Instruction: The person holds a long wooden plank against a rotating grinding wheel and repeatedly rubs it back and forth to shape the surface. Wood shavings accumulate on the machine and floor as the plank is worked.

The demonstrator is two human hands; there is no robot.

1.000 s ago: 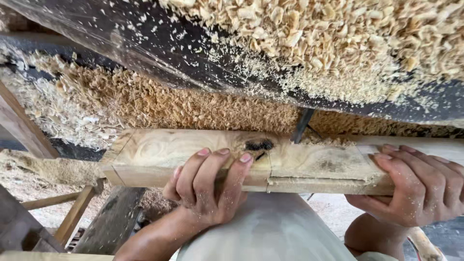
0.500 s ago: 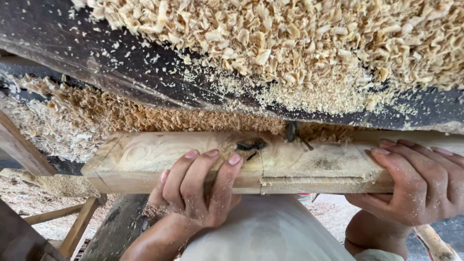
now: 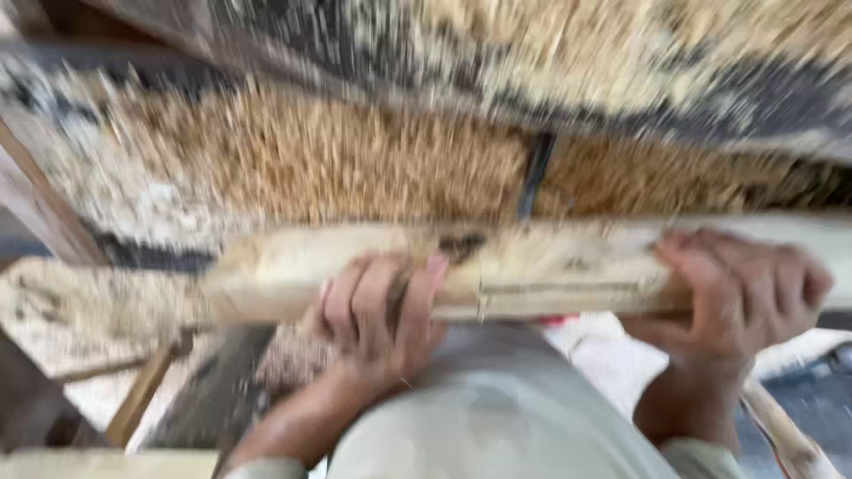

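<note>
The rough-hewn pale wooden beam (image 3: pixel 532 270), now blurred by motion, is seen shifted rightward along the shavings-strewn bench (image 3: pixel 293 160) since 1 second ago, still clasped by the left hand (image 3: pixel 377 324) and right hand (image 3: pixel 741 293), so the pass appears under way.

A big heap of wood shavings (image 3: pixel 355 151) is lying above the grip, tan and yellow. It is piling up on a dark sloping board (image 3: pixel 692 98) that is running across the top. A thin dark bar (image 3: pixel 535 173) is sticking up out of the shavings. To the left, a slanting wooden beam (image 3: pixel 40 208) is leaning down. Below and left of the grip, more pale sawdust (image 3: pixel 80 310) is covering the floor, and a wooden stick (image 3: pixel 142 395) is lying there. Soft daylight is falling on everything. The picture is blurring.
</note>
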